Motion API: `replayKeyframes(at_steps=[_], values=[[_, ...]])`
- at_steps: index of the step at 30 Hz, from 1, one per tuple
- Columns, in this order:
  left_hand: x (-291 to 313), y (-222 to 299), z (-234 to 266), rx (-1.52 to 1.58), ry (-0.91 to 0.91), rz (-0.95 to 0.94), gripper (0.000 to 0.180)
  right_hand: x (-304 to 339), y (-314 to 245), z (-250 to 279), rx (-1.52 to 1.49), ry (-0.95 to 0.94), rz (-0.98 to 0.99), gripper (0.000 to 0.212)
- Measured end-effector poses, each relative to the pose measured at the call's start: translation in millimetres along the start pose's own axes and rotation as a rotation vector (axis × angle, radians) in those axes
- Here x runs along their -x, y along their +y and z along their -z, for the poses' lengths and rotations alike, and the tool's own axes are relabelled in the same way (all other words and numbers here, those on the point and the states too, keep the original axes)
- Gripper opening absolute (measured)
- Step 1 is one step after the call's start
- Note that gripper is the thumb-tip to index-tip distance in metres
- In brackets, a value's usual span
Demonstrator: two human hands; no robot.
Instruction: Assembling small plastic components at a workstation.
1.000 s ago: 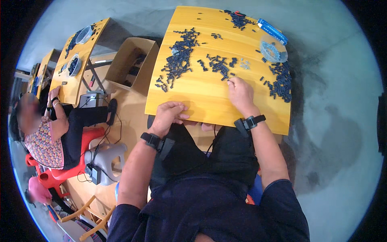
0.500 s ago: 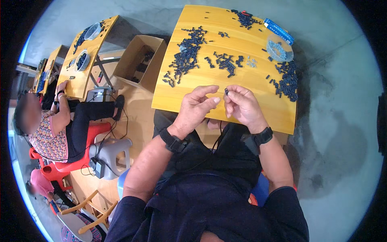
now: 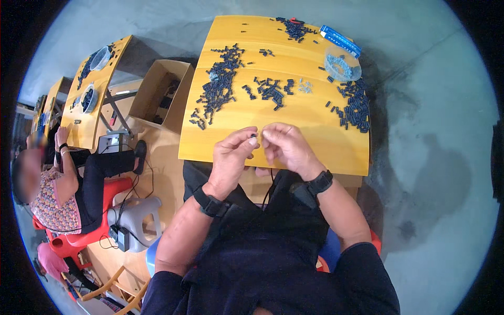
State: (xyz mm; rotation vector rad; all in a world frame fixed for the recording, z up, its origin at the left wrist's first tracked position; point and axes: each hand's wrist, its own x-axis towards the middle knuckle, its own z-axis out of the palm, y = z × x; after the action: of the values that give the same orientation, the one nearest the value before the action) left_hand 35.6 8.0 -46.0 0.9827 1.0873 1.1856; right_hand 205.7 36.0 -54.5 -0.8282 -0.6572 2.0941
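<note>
My left hand (image 3: 230, 157) pinches a small black plastic part (image 3: 254, 136) between thumb and fingertips above the near edge of the yellow wooden table (image 3: 294, 118). Close beside it, my right hand (image 3: 290, 149) has its thumb and forefinger pressed together near the part's end. Whatever those right fingertips hold, if anything, is too small to make out. Beyond my hands lies a middle pile of short black parts (image 3: 271, 93), with a few small clear pieces (image 3: 304, 87) at its right. A bigger pile of black parts (image 3: 219, 81) spreads at the left, and another heap (image 3: 356, 107) covers the right edge.
A clear plastic bowl (image 3: 356, 71) holds small pale pieces, beside a blue box (image 3: 340, 41). More black parts (image 3: 295, 30) lie at the far edge with a red item. Left of the table stands an open cardboard box (image 3: 157, 97); a person (image 3: 52, 194) sits at another table.
The black part has passed from my right fingers to my left ones. Both hands have come closer together, and the whole view has shifted, with the table lower and further left.
</note>
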Motion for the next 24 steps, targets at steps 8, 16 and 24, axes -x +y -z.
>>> replayKeyframes(at_steps=[8,16,24], values=[[-17,-34,40,-0.09,0.048,0.315,0.015,-43,-50,106,1.238,0.57,0.418,0.011],[-30,-37,43,-0.167,0.057,0.366,0.015,-63,-80,114,1.566,0.655,0.426,0.013],[-29,-35,42,-0.19,0.037,0.388,0.016,-69,-76,113,1.683,0.651,0.482,0.01]])
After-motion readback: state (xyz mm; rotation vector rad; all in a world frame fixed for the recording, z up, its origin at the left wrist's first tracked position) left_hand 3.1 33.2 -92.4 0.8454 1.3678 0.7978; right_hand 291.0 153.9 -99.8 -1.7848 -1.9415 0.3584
